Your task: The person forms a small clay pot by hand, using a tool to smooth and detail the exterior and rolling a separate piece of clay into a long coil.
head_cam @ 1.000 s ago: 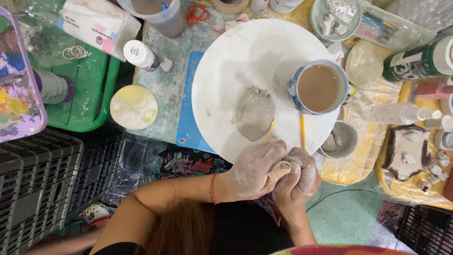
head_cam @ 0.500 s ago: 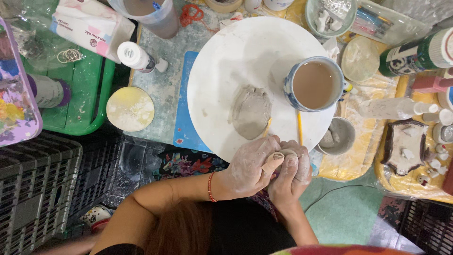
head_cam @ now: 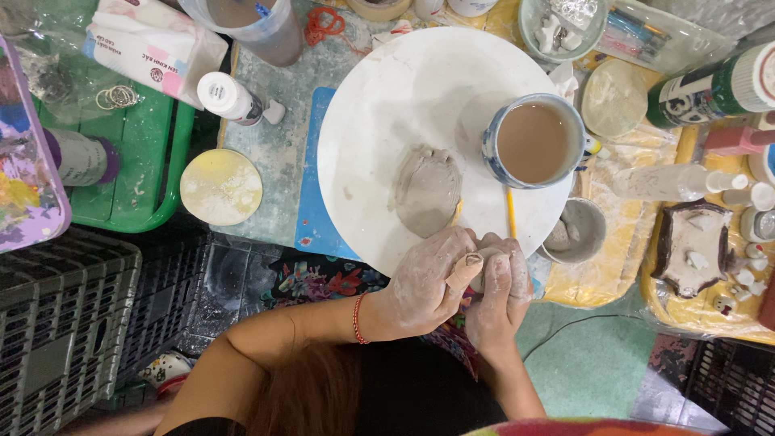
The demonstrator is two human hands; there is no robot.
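Both clay-dusted hands meet at the near edge of a round white board [head_cam: 387, 105] on the tabletop [head_cam: 274, 153]. The left hand [head_cam: 424, 282] and right hand [head_cam: 496, 295] each curl in a narrow grip around one small grey clay lump [head_cam: 482, 274], pressed between them. On the board lie one flat, matte oval clay slab [head_cam: 426, 190] and one mug [head_cam: 533, 141] of muddy water.

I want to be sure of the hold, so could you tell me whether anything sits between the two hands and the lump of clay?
Nothing visible does. The left hand and right hand press bare on the lump of clay, at the near rim of the white round board.
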